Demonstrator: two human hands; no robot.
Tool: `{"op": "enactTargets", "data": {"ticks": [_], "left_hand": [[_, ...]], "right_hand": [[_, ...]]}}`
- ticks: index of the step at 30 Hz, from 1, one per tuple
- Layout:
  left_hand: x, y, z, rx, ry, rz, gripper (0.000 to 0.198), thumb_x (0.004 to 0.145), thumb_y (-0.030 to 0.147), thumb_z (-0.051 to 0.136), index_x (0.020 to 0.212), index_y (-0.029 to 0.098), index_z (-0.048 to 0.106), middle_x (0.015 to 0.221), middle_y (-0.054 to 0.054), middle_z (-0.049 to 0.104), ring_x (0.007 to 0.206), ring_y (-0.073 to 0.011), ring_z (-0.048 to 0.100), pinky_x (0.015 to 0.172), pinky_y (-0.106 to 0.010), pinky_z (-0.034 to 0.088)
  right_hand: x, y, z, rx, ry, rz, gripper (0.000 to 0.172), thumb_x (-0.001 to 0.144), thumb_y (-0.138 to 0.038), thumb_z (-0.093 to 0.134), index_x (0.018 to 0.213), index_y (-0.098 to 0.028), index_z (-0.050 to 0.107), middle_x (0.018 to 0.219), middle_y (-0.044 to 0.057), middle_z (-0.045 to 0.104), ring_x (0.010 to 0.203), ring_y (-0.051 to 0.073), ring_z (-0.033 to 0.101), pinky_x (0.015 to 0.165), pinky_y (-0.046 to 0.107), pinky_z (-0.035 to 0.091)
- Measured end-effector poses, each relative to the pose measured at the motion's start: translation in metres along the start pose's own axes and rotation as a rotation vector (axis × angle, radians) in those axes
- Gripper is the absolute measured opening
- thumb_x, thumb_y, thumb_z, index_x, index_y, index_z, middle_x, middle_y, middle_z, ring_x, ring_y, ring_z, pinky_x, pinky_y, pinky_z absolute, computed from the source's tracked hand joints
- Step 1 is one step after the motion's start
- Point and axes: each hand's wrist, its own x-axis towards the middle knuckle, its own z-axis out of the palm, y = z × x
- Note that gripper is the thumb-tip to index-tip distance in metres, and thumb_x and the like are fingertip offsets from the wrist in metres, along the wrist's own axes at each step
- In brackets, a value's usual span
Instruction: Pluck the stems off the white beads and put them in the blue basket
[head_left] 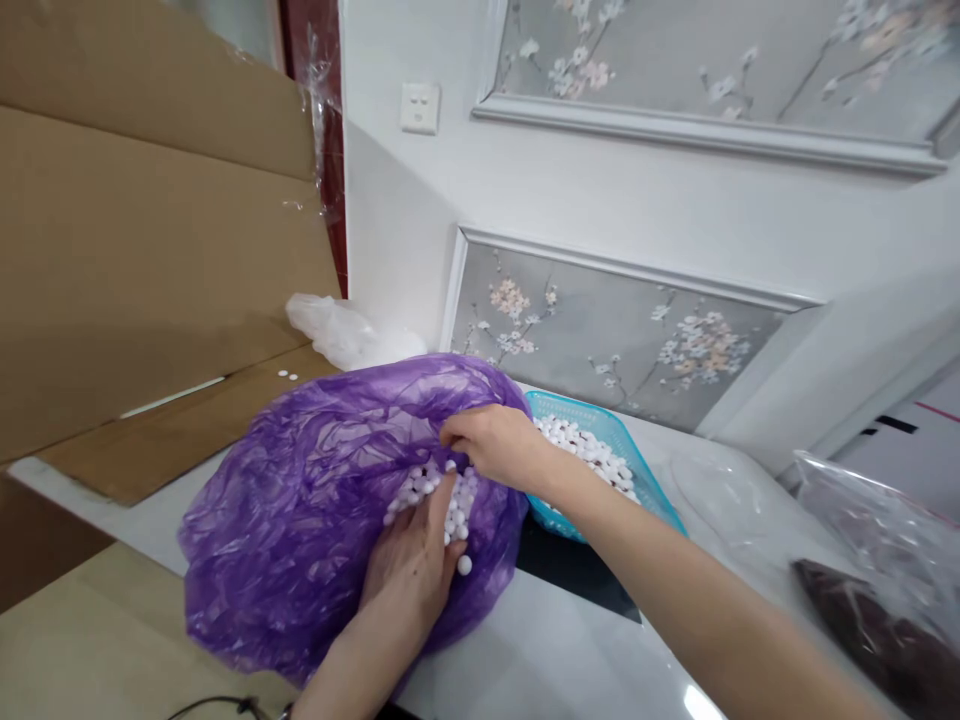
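One purple plastic bag (285, 500) lies around both hands: the left hand (412, 550) sits in its mouth among white balls (456, 515), too many to count, with one ball (465, 565) apart beside its fingers; whether it grips any I cannot tell. The right hand (491, 440), fingertips drawn together, is just above at the bag's opening; what they pinch is unclear. Right of that hand, its forearm partly blocks one blue basket (651, 475) of more white balls. Left of the hands stands cardboard (150, 250) bearing two white discs (293, 377); beyond them, one whitish plastic bag (337, 330), two floral wall panels (600, 370) and one wall socket (420, 108).
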Motion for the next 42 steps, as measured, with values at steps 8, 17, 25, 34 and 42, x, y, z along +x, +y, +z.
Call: {"op": "enactTargets", "data": {"ticks": [8, 17, 25, 34, 42], "left_hand": [[0.005, 0.004, -0.003, 0.025, -0.040, -0.044, 0.058, 0.083, 0.020, 0.054, 0.138, 0.014, 0.036, 0.107, -0.014, 0.071, 0.094, -0.0285, 0.067, 0.079, -0.038, 0.052], [0.001, -0.005, -0.004, -0.038, 0.041, 0.027, 0.046, 0.089, 0.018, 0.044, 0.135, 0.020, 0.038, 0.120, -0.011, 0.065, 0.093, -0.0227, 0.069, 0.073, -0.031, 0.054], [-0.003, -0.005, -0.009, -0.019, 0.043, 0.018, 0.036, 0.091, 0.013, 0.039, 0.121, 0.023, 0.056, 0.127, -0.006, 0.062, 0.104, -0.0210, 0.064, 0.082, -0.033, 0.053], [0.000, -0.005, -0.017, -0.041, -0.033, 0.020, 0.028, 0.091, 0.024, 0.045, 0.114, 0.024, 0.063, 0.131, -0.007, 0.059, 0.101, -0.0227, 0.066, 0.081, -0.033, 0.054], [-0.013, 0.004, -0.033, -0.067, 0.056, 0.079, 0.034, 0.092, 0.029, 0.045, 0.123, 0.021, 0.056, 0.135, -0.011, 0.056, 0.109, -0.0253, 0.062, 0.084, -0.037, 0.055]], "right_hand": [[-0.008, -0.004, 0.002, -0.024, 0.017, -0.054, 0.021, 0.085, -0.017, 0.053, 0.095, -0.029, 0.066, 0.096, -0.005, 0.071, 0.090, 0.016, 0.064, 0.064, 0.023, 0.041], [-0.027, -0.003, 0.008, -0.109, 0.038, -0.086, 0.037, 0.084, -0.006, 0.046, 0.113, -0.024, 0.059, 0.123, 0.003, 0.060, 0.099, 0.018, 0.059, 0.076, 0.028, 0.043], [-0.098, -0.016, 0.042, -0.172, -0.048, -0.086, 0.021, 0.085, -0.002, 0.048, 0.096, -0.014, 0.062, 0.089, 0.008, 0.065, 0.100, 0.022, 0.055, 0.098, 0.042, 0.032], [-0.144, -0.031, 0.081, -0.130, 0.158, 0.040, 0.035, 0.087, -0.011, 0.055, 0.117, -0.028, 0.056, 0.122, 0.006, 0.060, 0.127, 0.027, 0.041, 0.107, 0.048, 0.019], [-0.145, -0.042, 0.087, -0.064, 0.244, 0.058, 0.018, 0.092, -0.009, 0.046, 0.098, -0.019, 0.059, 0.104, 0.005, 0.063, 0.111, 0.021, 0.049, 0.095, 0.039, 0.031]]}}
